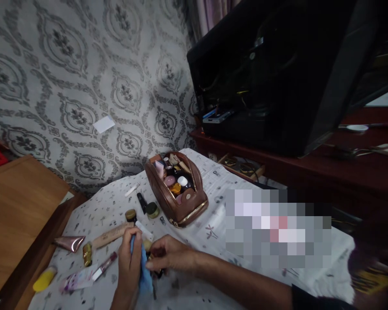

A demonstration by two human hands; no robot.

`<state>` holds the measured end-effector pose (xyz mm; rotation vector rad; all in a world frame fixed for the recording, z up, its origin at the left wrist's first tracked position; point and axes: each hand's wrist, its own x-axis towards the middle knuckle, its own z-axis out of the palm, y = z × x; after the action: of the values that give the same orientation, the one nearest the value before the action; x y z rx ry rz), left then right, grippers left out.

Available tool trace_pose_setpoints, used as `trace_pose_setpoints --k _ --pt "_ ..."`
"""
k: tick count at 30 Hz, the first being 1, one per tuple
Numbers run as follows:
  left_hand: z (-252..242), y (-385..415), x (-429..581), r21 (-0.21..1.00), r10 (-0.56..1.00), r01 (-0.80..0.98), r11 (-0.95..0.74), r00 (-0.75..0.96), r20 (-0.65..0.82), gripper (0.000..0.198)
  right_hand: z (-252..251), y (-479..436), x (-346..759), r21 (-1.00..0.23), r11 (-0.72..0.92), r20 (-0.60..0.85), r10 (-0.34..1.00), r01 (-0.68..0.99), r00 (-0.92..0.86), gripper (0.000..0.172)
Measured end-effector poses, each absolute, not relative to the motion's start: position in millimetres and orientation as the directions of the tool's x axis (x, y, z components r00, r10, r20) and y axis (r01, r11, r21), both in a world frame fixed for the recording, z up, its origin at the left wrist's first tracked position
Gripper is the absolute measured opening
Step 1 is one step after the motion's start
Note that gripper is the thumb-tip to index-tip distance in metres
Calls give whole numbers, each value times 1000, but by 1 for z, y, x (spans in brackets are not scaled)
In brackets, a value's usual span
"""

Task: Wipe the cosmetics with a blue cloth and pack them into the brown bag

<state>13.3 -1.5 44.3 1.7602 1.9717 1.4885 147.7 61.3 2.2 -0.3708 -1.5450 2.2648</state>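
Note:
My left hand [131,254] is closed around a blue cloth [145,275] that hangs down past the palm. Right beside it, my right hand [170,254] has its thumb and fingers curled together on a small dark item against the cloth; its kind is hidden. Just beyond both hands lie a beige tube [111,234], a jar with a gold-brown lid [130,214], a dark green-lidded jar [152,210] and a black slim container [141,201]. An open brown cosmetic bag [161,196] filled with bottles and makeup items stands farther back.
On the white patterned cloth [181,286], at left, lie a pink metallic tube [73,243], a gold item [87,254], a yellow sponge [44,279], a lip gloss tube [104,266] and a purple-white tube [77,280]. A wooden panel [26,206] borders the left. A black computer case [245,86] stands right.

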Motion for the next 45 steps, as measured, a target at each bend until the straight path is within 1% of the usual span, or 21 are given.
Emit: trace_pose_setpoints --k 2,5,7,9,11,13,17,20,22,24,27,32,34,37,40,42,45 --pt "48 -3 16 686 790 709 -166 -320 522 32 3 61 148 -916 -363 -3 435 -172 -900 60" --pt "55 -1 19 684 799 705 -188 -295 524 33 4 62 149 -897 -390 2 466 -207 -885 61" --pt "60 3 21 699 812 687 -201 -283 511 33 8 64 150 -884 -401 14 494 -242 -870 66" --pt "69 11 22 705 818 675 -218 -267 509 33 14 66 155 -876 -388 44 525 -285 -850 69" --pt "81 21 23 679 820 690 -250 -222 527 31 24 69 163 -877 -347 84 571 -333 -817 68" --pt "96 35 26 611 825 734 -297 -124 551 30 37 71 174 -875 -303 119 624 -379 -773 63" --pt "120 67 35 397 807 825 -403 115 579 31 63 78 198 -854 -278 144 684 -439 -715 56" --pt "130 85 41 253 806 866 -431 243 540 35 78 86 215 -849 -258 157 709 -461 -687 53" --pt "131 92 41 196 818 886 -420 276 504 36 84 91 225 -856 -213 180 731 -471 -658 50" --pt "130 95 36 185 827 901 -393 258 499 36 87 94 233 -872 -133 212 764 -470 -609 44" --pt "126 93 15 245 829 917 -315 140 542 32 86 92 239 -900 -33 257 765 -435 -591 33" --pt "115 82 -35 398 816 909 -125 -133 562 28 68 79 227 -943 -11 235 683 -332 -692 21" --pt "109 78 -51 442 817 893 -82 -194 543 29 57 77 217 -961 15 214 677 -278 -704 18" --pt "98 76 -62 463 862 883 -71 -180 474 29 39 78 201 -974 62 200 689 -218 -697 16" --pt "81 78 -60 433 927 896 -99 -75 367 30 23 82 191 -977 130 211 725 -170 -656 15" --pt "69 82 -54 383 957 919 -96 -22 291 33 15 83 188 -980 154 201 740 -130 -642 14" --pt "55 87 -43 274 982 961 -24 -29 188 40 10 82 188 -980 191 185 743 -61 -643 12"
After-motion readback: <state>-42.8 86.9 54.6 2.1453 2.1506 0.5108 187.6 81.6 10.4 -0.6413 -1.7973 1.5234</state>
